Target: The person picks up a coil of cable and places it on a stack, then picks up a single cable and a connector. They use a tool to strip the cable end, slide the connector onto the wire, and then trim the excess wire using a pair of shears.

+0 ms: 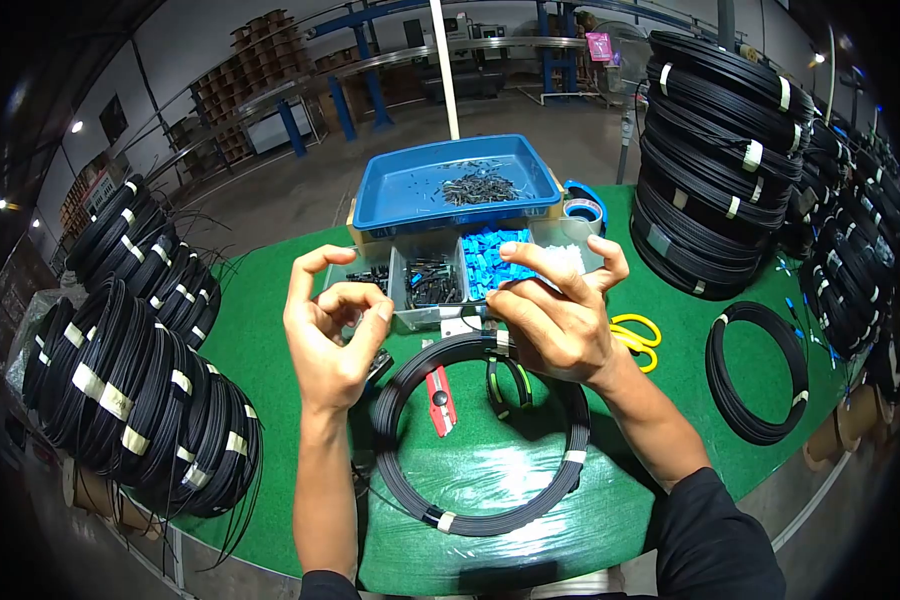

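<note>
My left hand point(332, 335) is raised over the near side of the coil, fingers loosely curled and apart, with nothing visible in it. One fingertip comes close to the thumb. Opposite it, my right hand point(560, 315) hovers in front of the parts bins, its fingers bent and spread, also with nothing visible. Below both lies a coil of black cable point(407, 483), bound with white tape. Inside the coil are a red cutter point(440, 402) and black-and-green pliers or snips point(510, 388). Yellow-handled scissors point(650, 340) are partly hidden behind my right wrist.
Clear bins hold black parts point(432, 282), blue connectors point(488, 262) and white pieces point(565, 258). Behind them stands a blue tray point(385, 205) with small black bits. Stacked cable coils point(720, 170) rise at right, more coils point(150, 400) at left. Another coil point(715, 385) lies on the green tabletop.
</note>
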### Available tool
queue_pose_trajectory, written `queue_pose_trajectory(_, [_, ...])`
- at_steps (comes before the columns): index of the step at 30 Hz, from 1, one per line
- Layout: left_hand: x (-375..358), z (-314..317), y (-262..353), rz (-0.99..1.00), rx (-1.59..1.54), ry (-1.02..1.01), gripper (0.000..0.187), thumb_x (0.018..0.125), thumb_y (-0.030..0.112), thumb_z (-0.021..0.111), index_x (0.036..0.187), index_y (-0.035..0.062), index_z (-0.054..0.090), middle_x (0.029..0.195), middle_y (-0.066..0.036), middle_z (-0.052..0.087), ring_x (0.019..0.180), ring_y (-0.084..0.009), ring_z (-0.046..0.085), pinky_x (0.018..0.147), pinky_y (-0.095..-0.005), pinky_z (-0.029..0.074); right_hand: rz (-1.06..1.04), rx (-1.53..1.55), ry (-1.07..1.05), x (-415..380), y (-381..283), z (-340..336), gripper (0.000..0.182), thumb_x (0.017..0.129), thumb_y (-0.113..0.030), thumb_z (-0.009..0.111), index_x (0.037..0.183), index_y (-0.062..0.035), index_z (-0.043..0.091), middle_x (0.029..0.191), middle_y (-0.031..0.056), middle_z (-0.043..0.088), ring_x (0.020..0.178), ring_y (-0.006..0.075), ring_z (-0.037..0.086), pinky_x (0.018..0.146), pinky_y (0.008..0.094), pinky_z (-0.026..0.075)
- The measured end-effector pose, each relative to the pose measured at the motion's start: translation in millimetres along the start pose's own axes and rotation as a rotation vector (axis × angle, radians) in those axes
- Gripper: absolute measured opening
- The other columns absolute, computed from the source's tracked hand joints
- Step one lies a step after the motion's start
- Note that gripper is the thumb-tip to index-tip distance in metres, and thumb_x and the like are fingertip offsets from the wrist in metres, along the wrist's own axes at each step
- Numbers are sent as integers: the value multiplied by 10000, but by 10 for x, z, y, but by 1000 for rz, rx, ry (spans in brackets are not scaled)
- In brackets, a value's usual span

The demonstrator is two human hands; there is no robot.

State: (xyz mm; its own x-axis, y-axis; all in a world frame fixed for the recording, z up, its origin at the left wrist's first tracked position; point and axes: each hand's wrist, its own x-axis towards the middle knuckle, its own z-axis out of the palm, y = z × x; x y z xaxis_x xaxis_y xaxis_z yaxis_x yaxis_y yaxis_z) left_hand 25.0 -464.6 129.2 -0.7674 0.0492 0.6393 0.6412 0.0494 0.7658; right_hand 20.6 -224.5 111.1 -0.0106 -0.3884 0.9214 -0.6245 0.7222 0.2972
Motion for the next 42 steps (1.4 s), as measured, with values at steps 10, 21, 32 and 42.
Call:
queue_pose_trajectory(10, [-53,192,18,-70,-77,-56,500,758,-33,700,1190,55,465,805,-22,685,631,-6,492,596,-161,346,-19,22,-11,-8,-43,12,118,724,-158,661,832,-117,681,786,-55,633,1115,106,613,992,557,187])
queue_pose_trajectory(21, [-45,124,79,-86,-148,-82,581,742,-20,675,1255,14,406,874,-138,692,591,-24,504,536,-163,363,-7,22,-46,27,-19,-55,131,724,-169,680,845,-120,686,796,-56,637,1095,110,611,970,546,209])
queue_pose_trajectory(32, [-28,96,50,-15,-76,51,516,789,-12,702,1213,31,413,799,-105,678,607,-13,517,557,-154,368,0,21,-43,20,21,-36,135,726,-157,669,859,-135,674,803,-59,624,1064,114,619,957,541,211])
queue_pose_trajectory(42, [-78,211,82,-68,-52,-71,512,784,-67,684,1205,31,409,826,-138,711,537,5,477,492,-144,327,-13,29,-57,18,-32,-26,119,740,-166,644,855,-141,666,796,-56,618,1056,113,612,952,529,211])
